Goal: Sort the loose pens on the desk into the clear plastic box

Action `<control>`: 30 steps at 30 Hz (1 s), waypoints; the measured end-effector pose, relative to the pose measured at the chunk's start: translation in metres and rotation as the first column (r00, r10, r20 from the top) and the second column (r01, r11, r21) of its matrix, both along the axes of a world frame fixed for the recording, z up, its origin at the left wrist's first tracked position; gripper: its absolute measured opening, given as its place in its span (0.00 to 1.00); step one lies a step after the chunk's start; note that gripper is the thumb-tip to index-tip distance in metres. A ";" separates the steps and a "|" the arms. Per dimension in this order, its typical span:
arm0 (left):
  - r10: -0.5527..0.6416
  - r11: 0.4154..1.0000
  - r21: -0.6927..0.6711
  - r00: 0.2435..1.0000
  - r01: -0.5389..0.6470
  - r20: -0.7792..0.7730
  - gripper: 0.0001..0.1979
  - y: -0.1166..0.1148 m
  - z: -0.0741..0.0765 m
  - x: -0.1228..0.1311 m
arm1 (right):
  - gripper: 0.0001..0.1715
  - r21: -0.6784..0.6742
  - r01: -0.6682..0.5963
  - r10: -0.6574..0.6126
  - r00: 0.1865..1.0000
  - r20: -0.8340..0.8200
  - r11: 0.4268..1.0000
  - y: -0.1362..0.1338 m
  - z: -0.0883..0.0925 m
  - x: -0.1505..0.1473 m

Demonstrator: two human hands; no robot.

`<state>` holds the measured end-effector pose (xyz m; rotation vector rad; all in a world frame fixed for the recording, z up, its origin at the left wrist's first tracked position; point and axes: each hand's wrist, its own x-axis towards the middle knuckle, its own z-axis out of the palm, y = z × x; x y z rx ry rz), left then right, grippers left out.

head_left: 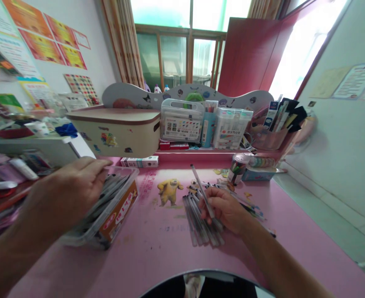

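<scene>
- The pink desk [157, 260] spreads beneath everything, with a printed yellow bear [170, 192] on its surface; places below are given from that bear.
- Beyond the bear and to its left, a cream lidded box [132, 138] stands on the raised shelf.
- Left of the bear, a clear bin [120, 215] with an orange label holds many grey pens [115, 188].
- Beyond the bear and slightly right, a clear handled case [182, 122] stands on the shelf.
- Well left of the bear, the left hand [73, 190] is over the bin, blurred, its fingers close together; I cannot tell whether they grip anything.
- Right of the bear, the right hand [221, 209] pinches one pen between thumb and fingers.
- Below that hand, right of the bear and nearer the person, loose pens [197, 225] lie side by side.
- Right of the bear and farther back, a small jar [237, 167] stands upright.
- The pinched pen [202, 190] tilts, dark end up, just right of the bear.
</scene>
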<state>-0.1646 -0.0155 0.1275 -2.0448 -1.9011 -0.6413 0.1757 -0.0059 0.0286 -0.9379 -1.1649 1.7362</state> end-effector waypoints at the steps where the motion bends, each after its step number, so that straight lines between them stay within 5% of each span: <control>1: -0.106 0.994 0.034 0.991 0.103 0.086 0.21 -0.009 -0.003 0.020 | 0.08 -0.018 -0.007 0.006 0.998 -0.056 1.000 0.001 -0.002 0.000; 4: -0.316 0.893 -0.101 0.772 0.438 0.551 0.17 -0.026 -0.025 0.080 | 0.10 -0.012 -0.015 0.013 0.985 -0.174 1.000 0.003 -0.006 0.000; 6: -0.245 0.823 -0.158 0.591 0.546 0.769 0.25 -0.025 -0.046 0.115 | 0.11 0.015 -0.024 0.026 0.975 -0.221 1.000 0.004 -0.008 -0.001; 9: -0.054 0.828 -0.131 0.311 0.545 0.949 0.36 -0.009 -0.072 0.151 | 0.15 0.034 -0.062 0.068 0.970 -0.231 0.997 0.004 -0.011 -0.003; 12: 0.043 0.812 -0.081 0.080 0.578 0.996 0.23 0.009 -0.085 0.168 | 0.15 0.012 -0.118 0.118 0.976 -0.184 0.993 0.005 -0.015 -0.003; 17: -0.120 0.742 0.072 0.027 0.667 0.992 0.10 0.018 -0.096 0.172 | 0.08 0.033 -0.128 0.130 0.991 -0.045 0.991 0.006 -0.021 -0.003; 23: -0.111 0.794 0.113 -0.040 0.597 0.993 0.08 0.016 -0.107 0.174 | 0.18 -0.039 -0.197 0.198 0.980 0.019 0.980 0.001 -0.016 -0.007; 30: -0.101 0.756 0.156 -0.121 0.636 0.987 0.08 0.016 -0.107 0.173 | 0.22 -0.028 -0.200 0.202 0.978 0.055 0.979 -0.002 -0.010 -0.006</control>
